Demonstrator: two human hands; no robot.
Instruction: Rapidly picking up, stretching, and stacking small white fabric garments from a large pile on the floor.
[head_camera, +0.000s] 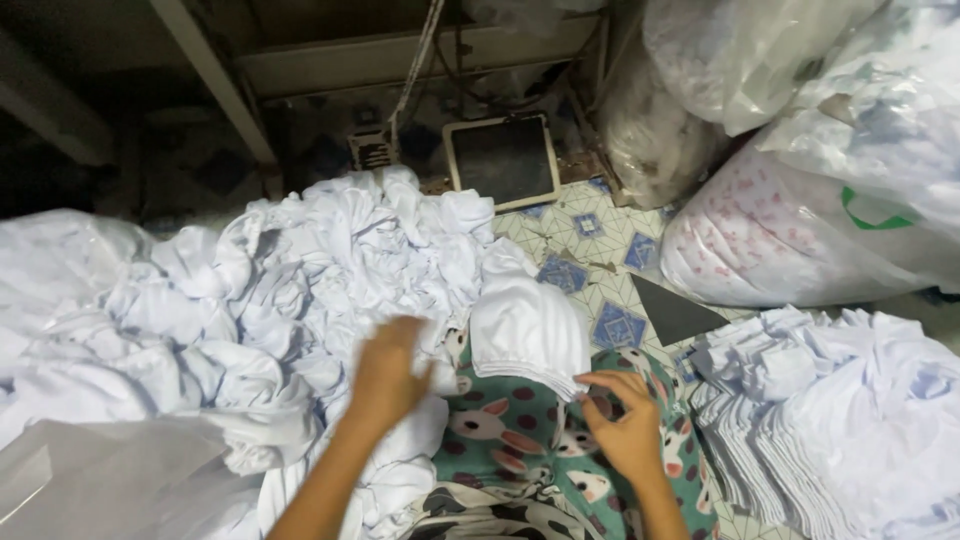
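The folded white cloth piece (528, 330) sits on my lap over the green rabbit-print fabric (505, 430). It looks soft, light and floppy, so I'd pinch its hem. My right hand (625, 425) is pinching that lower edge; my left hand (388, 372) is spread open, holding nothing, over the loose heap of white garments (300, 270).

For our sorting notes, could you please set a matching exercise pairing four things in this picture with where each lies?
Things:
1. loose pile
2. neat stack
3. folded piece
4. clear sacks

Places:
A. top right, on the tiled floor
B. on the patterned lap, by the right hand
C. left, under the left hand
D. lower right, edges lined up

Pairs: 1-C, 2-D, 3-B, 4-A
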